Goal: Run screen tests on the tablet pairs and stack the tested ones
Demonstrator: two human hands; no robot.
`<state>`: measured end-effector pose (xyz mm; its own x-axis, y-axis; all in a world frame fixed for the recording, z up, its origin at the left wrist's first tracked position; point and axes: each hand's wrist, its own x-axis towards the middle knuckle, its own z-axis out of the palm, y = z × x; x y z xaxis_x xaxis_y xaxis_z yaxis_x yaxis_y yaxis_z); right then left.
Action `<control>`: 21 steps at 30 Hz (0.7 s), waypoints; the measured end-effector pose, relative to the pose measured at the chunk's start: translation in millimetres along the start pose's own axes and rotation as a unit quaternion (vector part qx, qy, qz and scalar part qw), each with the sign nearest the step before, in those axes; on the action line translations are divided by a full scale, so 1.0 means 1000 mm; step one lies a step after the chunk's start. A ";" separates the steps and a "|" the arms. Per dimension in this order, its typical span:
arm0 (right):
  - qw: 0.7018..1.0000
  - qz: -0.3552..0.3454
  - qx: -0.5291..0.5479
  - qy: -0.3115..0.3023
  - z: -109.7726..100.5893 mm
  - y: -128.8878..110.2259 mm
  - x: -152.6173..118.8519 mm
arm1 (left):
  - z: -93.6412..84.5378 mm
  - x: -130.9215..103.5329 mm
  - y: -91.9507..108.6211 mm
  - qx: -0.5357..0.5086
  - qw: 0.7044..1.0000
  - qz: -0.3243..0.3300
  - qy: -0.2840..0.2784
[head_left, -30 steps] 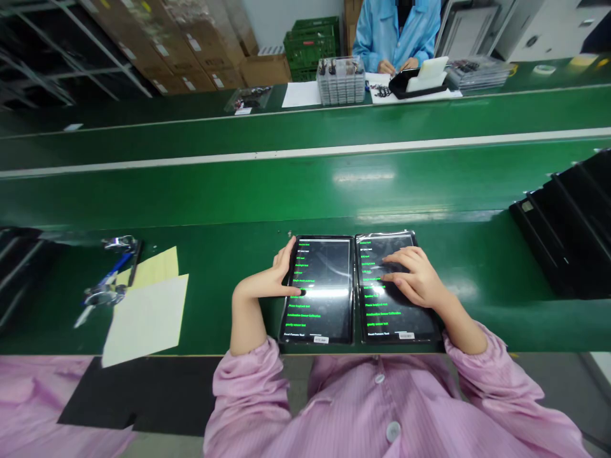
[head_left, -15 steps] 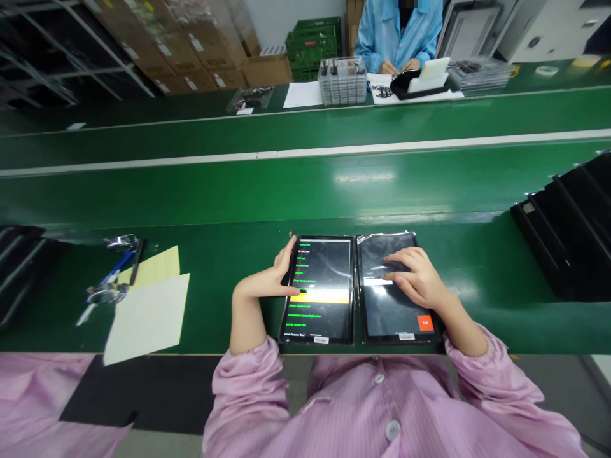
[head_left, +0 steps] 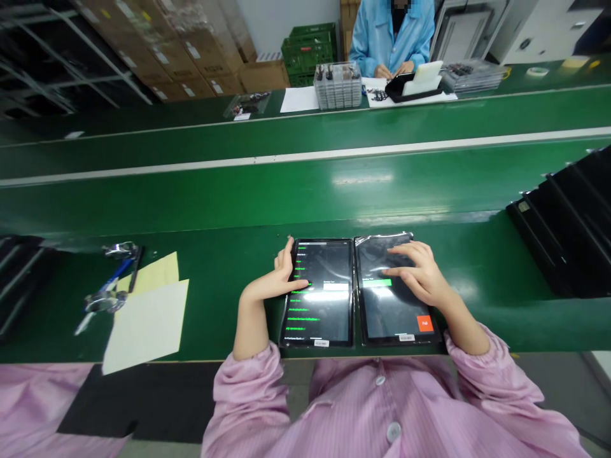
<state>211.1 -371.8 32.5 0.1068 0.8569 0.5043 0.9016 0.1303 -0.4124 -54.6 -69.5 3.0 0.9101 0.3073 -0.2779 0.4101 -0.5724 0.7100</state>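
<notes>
Two black tablets lie side by side, flat on the green bench, with their screens lit. My left hand (head_left: 275, 278) is at the left edge of the left tablet (head_left: 329, 318), fingers stretched along the rim and thumb over the screen, which shows a list in green text. Over the right tablet (head_left: 389, 312) is my right hand (head_left: 421, 275), fingers extended, the index fingertip at or just above the glass near a green bar. A red "Fail" button is at that screen's lower right. Neither hand grips anything.
Pale yellow sheets (head_left: 147, 324) and a blue pen (head_left: 113, 275) lie at left. Black slotted racks (head_left: 563, 229) stand at right. Across the green line, a person in a blue coat (head_left: 391, 38) sits behind stacked clear trays (head_left: 338, 89).
My left thumb has moved up the screen. A yellow highlighted row has gone and a small white box shows there. On the right tablet, the bar turned from white to green.
</notes>
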 end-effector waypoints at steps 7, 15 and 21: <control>0.977 0.116 0.071 0.163 0.003 0.036 0.002 | -0.010 0.013 -0.005 -0.043 0.997 -0.061 0.009; 0.920 0.228 0.213 0.236 0.041 0.101 0.016 | -0.031 0.085 0.070 0.098 0.995 0.026 -0.012; 0.952 0.168 0.200 0.157 0.045 0.087 0.016 | -0.012 0.113 0.101 0.168 0.984 0.064 0.001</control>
<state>272.5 -324.2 -29.2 0.5380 0.7003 0.4691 0.5691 0.1087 -0.8151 88.3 -83.1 51.1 0.9556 0.2183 -0.1980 0.2890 -0.8256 0.4847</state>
